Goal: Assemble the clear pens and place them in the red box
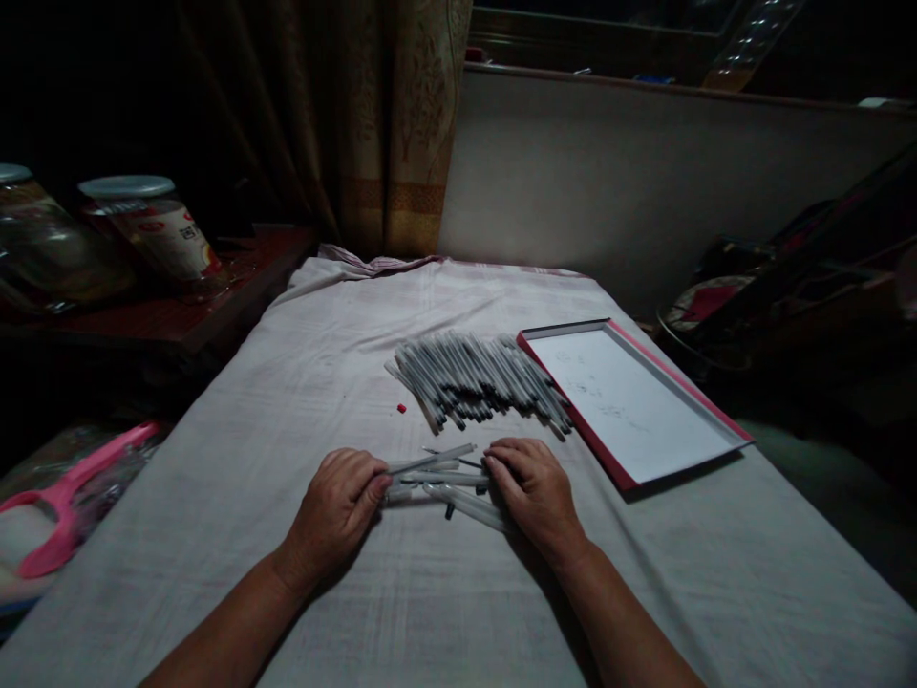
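My left hand (342, 505) rests on the cloth with its fingers curled round the left ends of a few pen barrels (437, 473). My right hand (534, 492) lies at the right ends of the same loose pens, fingers bent down onto them. A small dark cap (449, 511) lies between the hands. Just beyond them sits a pile of several grey pens with dark tips (479, 377). A tiny red bit (401, 408) lies left of the pile.
A white cloth (322, 382) covers the table. A flat red-edged box lid with a white inside (630, 401) lies to the right of the pile. Two jars (154, 229) stand on a dark shelf at the left. A pink plastic item (64, 497) lies at the lower left.
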`<state>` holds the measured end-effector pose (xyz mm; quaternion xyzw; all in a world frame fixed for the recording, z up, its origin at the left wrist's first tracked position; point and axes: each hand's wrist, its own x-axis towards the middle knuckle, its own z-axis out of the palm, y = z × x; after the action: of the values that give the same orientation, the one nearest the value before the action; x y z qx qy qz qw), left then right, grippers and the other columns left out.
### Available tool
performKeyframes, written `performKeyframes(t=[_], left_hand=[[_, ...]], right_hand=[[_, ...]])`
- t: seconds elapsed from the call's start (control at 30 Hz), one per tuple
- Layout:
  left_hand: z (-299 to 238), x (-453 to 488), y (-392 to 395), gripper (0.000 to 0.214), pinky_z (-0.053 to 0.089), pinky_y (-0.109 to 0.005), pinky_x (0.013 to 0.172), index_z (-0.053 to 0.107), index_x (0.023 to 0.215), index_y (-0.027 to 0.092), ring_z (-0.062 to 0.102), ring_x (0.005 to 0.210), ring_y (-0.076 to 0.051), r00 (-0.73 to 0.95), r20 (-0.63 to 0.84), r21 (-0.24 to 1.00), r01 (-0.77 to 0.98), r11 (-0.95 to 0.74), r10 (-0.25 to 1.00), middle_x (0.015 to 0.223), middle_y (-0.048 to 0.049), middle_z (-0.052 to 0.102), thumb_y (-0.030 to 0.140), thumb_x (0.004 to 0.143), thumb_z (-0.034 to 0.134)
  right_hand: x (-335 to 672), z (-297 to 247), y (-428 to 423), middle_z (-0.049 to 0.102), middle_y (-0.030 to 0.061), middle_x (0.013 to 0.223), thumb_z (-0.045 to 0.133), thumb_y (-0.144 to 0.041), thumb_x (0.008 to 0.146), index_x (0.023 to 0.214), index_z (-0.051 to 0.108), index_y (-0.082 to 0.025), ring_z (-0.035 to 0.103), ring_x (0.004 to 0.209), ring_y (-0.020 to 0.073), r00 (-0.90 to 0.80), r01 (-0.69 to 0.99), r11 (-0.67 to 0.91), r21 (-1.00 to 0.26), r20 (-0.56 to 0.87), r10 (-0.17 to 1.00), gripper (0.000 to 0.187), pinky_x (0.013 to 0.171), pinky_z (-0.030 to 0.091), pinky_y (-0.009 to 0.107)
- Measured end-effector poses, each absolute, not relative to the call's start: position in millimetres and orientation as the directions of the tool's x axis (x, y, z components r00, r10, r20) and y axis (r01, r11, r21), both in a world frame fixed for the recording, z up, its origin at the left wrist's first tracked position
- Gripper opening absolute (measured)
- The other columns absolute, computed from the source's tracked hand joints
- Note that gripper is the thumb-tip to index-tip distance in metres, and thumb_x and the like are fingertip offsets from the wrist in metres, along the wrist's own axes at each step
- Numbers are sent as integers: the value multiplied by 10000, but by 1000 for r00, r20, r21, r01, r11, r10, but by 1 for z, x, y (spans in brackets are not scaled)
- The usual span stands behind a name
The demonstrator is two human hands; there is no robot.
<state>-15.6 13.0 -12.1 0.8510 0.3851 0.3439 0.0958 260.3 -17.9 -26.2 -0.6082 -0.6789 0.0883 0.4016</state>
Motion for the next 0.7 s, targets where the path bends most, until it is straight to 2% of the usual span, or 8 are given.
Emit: performKeyframes(t=[0.13,0.23,0.4,0.6,0.7], left_hand=[[-12,-16,13,250,435,-320,716,602,841,194,565,697,-174,497,496,422,579,-698,712,722,-15,619,299,992,433],[-11,-14,12,234,434,-327,728,602,851,196,561,711,-180,527,480,409,572,-711,701,737,-20,620,298,988,442],[-10,-12,10,247,443,-333,739,604,856,201,568,725,-182,537,476,397,575,-715,696,745,-25,629,313,992,431],[-8,-42,32,227,463,-334,713,610,878,214,622,736,-199,364,577,337,710,-619,731,772,-25,674,386,960,487],[-8,-60,44,266,474,-333,679,613,877,221,634,729,-212,263,586,345,775,-530,766,773,-31,685,440,951,483]], right_hand=[[257,-17,-23,750,74,892,564,-271,908,907,757,-240,666,879,225,115,651,288,-702,467,877,196,818,517,387],[248,-10,-27,748,68,874,571,-269,904,928,747,-223,681,849,206,119,535,310,-786,434,893,183,787,534,347],[242,-5,-26,717,39,708,614,-300,846,745,730,-206,667,675,178,170,374,224,-900,304,937,180,639,534,280],[271,-15,-17,724,50,683,665,-458,756,718,724,-174,667,660,211,489,283,12,-959,155,858,292,626,534,319],[277,-23,-14,724,57,693,650,-477,759,726,724,-170,671,679,223,503,312,-16,-950,151,851,318,652,532,336]])
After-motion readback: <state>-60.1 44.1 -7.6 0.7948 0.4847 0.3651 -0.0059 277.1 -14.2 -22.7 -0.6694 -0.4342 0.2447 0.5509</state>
